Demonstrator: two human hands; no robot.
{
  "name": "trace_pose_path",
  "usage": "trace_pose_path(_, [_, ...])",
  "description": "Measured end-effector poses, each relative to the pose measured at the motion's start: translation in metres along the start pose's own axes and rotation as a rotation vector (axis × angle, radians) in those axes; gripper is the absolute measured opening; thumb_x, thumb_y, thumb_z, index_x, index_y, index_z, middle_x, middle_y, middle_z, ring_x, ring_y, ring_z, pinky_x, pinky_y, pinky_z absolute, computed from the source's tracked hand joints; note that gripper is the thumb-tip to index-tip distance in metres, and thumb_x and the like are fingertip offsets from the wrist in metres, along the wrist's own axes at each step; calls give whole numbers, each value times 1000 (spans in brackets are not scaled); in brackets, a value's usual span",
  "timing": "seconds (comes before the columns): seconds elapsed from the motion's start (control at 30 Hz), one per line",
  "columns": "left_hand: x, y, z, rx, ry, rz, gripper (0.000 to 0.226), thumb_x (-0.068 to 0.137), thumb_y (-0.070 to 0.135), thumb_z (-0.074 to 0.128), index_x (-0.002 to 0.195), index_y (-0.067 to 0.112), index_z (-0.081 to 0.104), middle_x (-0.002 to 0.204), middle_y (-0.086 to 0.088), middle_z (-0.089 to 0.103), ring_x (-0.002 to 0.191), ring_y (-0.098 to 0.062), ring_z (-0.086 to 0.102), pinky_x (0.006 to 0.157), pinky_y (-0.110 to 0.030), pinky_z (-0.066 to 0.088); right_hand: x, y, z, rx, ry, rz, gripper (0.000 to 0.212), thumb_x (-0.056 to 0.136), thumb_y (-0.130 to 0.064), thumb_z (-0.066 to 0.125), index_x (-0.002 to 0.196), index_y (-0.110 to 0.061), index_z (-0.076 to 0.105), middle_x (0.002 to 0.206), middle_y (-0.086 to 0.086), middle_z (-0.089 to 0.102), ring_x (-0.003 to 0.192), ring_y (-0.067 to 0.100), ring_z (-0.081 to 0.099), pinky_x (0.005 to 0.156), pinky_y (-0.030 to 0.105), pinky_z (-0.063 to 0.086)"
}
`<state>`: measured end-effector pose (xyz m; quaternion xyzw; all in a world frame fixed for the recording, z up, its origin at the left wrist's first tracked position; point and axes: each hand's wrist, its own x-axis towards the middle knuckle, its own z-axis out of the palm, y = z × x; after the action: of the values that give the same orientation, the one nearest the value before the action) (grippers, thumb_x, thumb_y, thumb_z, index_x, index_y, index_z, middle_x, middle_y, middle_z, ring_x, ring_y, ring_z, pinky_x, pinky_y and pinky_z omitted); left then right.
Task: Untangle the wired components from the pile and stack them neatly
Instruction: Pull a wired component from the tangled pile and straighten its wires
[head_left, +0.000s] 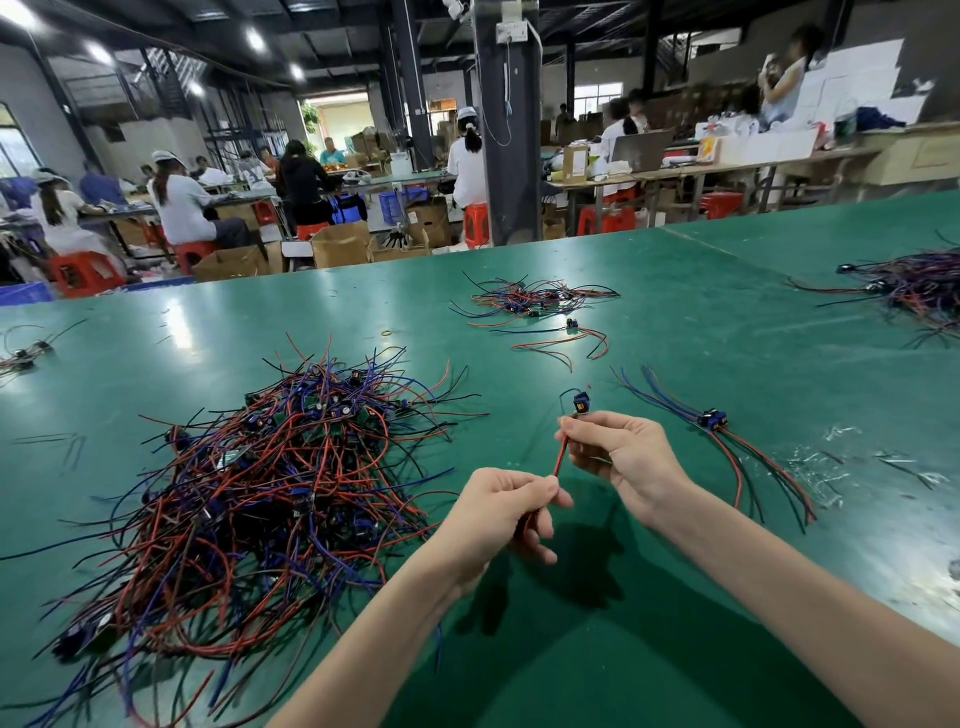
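Both your hands are closed on one wired component (581, 402): your right hand (618, 452) pinches it just under its blue body, and your left hand (506, 512) grips the red leads (560, 460) lower down. The piece is held in the air between them, clear of the surface (701, 338).

The main risk, as I judge it, is the loose wire tails below your left hand. Swing them over the pile (270, 467) at your left and they may hook a loop and drag others along. Tug the leads hard against the body and a joint could tear. Set it askew on the stack (711, 420), just right of your right hand, and the aligned wires will fan out.

Counting:
- one component in hand
- perhaps two or three in the stack, too bunched to tell
- one large pile, uncountable
- one far heap (535, 299) beyond your hands
- one right-side heap (904, 283) well off
- one loose piece (573, 325) between the far heap and your hands
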<state>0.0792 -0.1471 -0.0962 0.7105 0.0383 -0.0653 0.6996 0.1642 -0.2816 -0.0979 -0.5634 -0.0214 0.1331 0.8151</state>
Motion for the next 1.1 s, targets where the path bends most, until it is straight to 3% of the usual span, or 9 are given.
trace_pose_path(0.2, [-4, -1, 8, -115, -143, -49, 18, 100, 6, 43, 95, 1, 59, 55, -1, 56, 46, -9, 54, 55, -30, 57, 3, -1, -3, -12, 29, 9, 9, 76, 2, 71, 70, -4, 69, 64, 8, 70, 49, 9, 58, 52, 19, 52])
trace_pose_path(0.57, [0, -5, 2, -95, -70, -183, 24, 99, 13, 47, 85, 0, 61, 44, 2, 46, 35, -8, 44, 43, -27, 53, 3, -4, -3, 49, -4, 12, 4, 77, 2, 69, 75, -1, 69, 64, 7, 70, 45, 6, 54, 49, 17, 50])
trace_pose_path(0.8, [-7, 1, 12, -219, -274, -86, 19, 99, 0, 40, 99, 1, 59, 67, -7, 64, 59, -15, 63, 69, -33, 59, 10, -7, -10, 44, 33, 17, 5, 80, 1, 67, 76, -2, 67, 62, 4, 69, 43, 3, 51, 47, 17, 48])
trace_pose_path(1.1, [-4, 2, 4, -272, -171, -300, 22, 100, 2, 39, 91, -5, 58, 58, -8, 64, 48, -14, 63, 53, -30, 58, 7, -8, -7, 39, -22, -16, 3, 77, 0, 70, 75, -2, 69, 65, 7, 70, 45, 5, 52, 49, 18, 50])
